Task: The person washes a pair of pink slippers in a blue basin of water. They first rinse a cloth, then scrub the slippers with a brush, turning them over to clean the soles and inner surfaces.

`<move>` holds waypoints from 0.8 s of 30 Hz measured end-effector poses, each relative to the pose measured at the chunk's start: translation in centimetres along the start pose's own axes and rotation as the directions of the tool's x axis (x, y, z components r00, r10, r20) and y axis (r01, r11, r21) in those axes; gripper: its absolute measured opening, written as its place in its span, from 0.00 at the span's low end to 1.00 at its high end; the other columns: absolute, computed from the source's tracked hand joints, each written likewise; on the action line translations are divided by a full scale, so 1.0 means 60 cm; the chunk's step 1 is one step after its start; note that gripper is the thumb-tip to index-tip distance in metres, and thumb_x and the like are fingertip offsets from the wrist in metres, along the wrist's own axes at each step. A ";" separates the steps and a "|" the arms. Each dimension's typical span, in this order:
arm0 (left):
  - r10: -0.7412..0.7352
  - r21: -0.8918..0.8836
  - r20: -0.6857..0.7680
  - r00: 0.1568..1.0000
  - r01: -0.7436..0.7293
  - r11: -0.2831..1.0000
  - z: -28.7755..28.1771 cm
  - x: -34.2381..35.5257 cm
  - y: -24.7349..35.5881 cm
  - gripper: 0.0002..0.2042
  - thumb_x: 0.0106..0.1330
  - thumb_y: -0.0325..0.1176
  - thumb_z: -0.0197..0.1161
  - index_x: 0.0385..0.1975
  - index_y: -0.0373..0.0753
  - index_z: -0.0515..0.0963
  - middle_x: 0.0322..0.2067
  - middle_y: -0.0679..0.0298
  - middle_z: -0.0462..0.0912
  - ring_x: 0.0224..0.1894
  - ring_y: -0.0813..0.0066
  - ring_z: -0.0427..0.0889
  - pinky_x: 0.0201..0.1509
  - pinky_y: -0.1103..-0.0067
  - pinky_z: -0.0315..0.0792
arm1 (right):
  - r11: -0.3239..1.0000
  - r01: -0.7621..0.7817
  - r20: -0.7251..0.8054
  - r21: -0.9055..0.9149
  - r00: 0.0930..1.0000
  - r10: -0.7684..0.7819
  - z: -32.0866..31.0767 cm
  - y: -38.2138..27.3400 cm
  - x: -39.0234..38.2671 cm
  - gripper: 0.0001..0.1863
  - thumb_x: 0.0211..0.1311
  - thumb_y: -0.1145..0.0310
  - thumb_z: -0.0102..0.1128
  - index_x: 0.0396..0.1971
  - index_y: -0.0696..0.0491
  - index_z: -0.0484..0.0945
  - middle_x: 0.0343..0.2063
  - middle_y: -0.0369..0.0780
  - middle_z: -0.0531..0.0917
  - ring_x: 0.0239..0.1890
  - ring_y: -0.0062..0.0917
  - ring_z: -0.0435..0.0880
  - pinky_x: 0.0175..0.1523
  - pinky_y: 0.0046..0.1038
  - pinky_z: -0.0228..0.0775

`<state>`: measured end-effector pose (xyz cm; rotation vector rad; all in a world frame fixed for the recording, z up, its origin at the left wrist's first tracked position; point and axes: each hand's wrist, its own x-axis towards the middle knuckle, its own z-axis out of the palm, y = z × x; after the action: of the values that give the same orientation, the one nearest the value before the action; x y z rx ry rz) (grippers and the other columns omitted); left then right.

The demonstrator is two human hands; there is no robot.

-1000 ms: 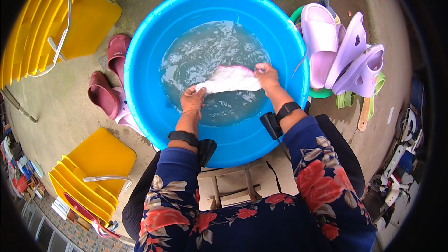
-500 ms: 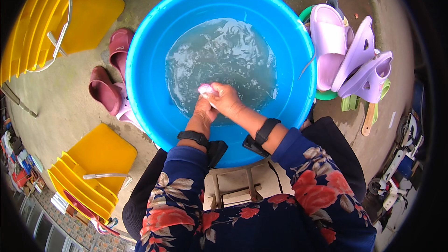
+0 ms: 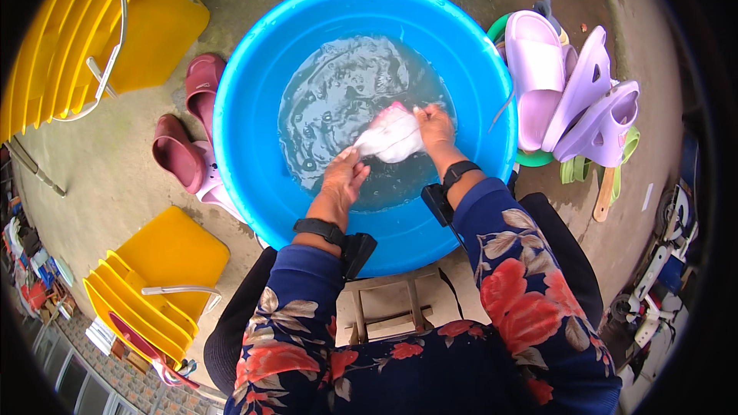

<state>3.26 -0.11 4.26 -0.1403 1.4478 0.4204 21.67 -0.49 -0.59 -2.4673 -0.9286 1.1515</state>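
Note:
A small white cloth with a pink edge [image 3: 392, 137] is stretched between my hands, just over the cloudy water [image 3: 330, 100] in a large blue basin [image 3: 246, 46]. Its narrow left end is pinched by my left hand [image 3: 343, 177]. At the upper right of the cloth, my right hand [image 3: 435, 124] grips the other side with curled fingers. The cloth is slightly blurred, and its exact kind cannot be made out. Both wrists wear black straps with small black boxes.
Lilac slippers [image 3: 530, 69] lean in a green basin [image 3: 532, 159] at the right, with a wooden-handled tool [image 3: 605, 194] beside them. Dark red clogs [image 3: 175, 152] stand left. Stacked yellow buckets [image 3: 165, 31] lie at the upper left, more yellow buckets [image 3: 173, 242] at the lower left.
My hands were close together around the bunched cloth. They have moved apart, the right one up and to the right, and the cloth is now spread out between them.

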 end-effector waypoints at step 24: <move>0.293 0.591 -0.062 0.954 -0.202 0.781 -0.044 0.008 0.047 0.19 0.50 0.36 0.64 0.41 0.44 0.67 0.23 0.69 0.72 0.22 0.79 0.71 0.20 0.79 0.67 | 0.851 -0.261 0.143 0.456 0.965 0.220 -0.029 -0.032 -0.024 0.13 0.53 0.67 0.54 0.38 0.55 0.70 0.31 0.40 0.77 0.30 0.25 0.77 0.32 0.28 0.69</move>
<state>-0.17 1.65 3.90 0.5330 1.6931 0.1624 21.45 0.09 2.32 -2.1771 -0.2974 1.3796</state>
